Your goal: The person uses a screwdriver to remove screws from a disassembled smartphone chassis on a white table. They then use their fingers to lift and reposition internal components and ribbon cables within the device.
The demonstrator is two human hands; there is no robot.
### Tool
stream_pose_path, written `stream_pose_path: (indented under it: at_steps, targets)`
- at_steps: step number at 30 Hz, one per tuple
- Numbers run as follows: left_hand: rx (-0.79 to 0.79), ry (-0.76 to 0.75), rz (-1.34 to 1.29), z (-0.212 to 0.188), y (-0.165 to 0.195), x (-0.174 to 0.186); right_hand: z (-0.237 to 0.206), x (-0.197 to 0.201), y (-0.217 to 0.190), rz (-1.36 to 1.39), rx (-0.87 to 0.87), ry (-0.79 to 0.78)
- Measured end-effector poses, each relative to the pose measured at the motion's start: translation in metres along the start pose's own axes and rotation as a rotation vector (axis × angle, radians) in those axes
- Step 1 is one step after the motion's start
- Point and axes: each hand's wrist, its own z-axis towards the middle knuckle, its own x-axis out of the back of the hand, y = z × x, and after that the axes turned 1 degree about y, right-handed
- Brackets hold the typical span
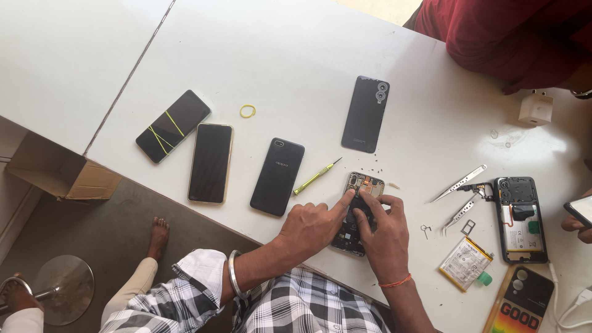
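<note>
An opened phone [359, 185] with its back off and its circuit board showing lies near the table's front edge. My left hand [311, 227] rests at its left side, index finger pressing on the upper middle of the board. My right hand [383, 231] covers its right half, fingers pinching a dark part in the phone's middle. A green-handled screwdriver [314, 177] lies just left of the phone. A few tiny screws are scattered above it.
Left on the white table [290, 55]: three phones [172, 126] [210, 162] [277, 176] and a yellow rubber band [247, 111]. Behind: a dark phone back [365, 114]. Right: tweezers [459, 183], another opened phone [520, 219], a battery [465, 263], a white charger [535, 108]. Another person's red sleeve [505, 37] is at the far edge.
</note>
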Motion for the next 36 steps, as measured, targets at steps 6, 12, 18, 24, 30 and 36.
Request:
stream_pose_path:
  at_steps: [6,12,18,24,30,36]
  targets:
    - [0.029,0.186,-0.243,-0.004,-0.007,0.004,-0.002,0.001,-0.001,0.137,-0.196,-0.045]
    - [-0.012,0.209,-0.269,-0.013,-0.001,0.003,-0.019,0.001,0.005,0.122,-0.031,0.051]
    - [0.008,0.144,-0.292,-0.016,0.004,0.004,-0.028,-0.003,0.008,-0.044,0.069,0.012]
    - [-0.026,0.372,-0.295,-0.010,0.000,-0.002,-0.024,0.001,0.011,-0.101,0.077,0.040]
    - [-0.011,0.338,-0.390,-0.016,-0.005,-0.007,-0.018,0.009,0.013,-0.085,0.005,-0.021]
    - [-0.042,0.221,-0.168,-0.017,-0.006,-0.001,-0.002,0.010,0.018,0.065,-0.180,-0.091]
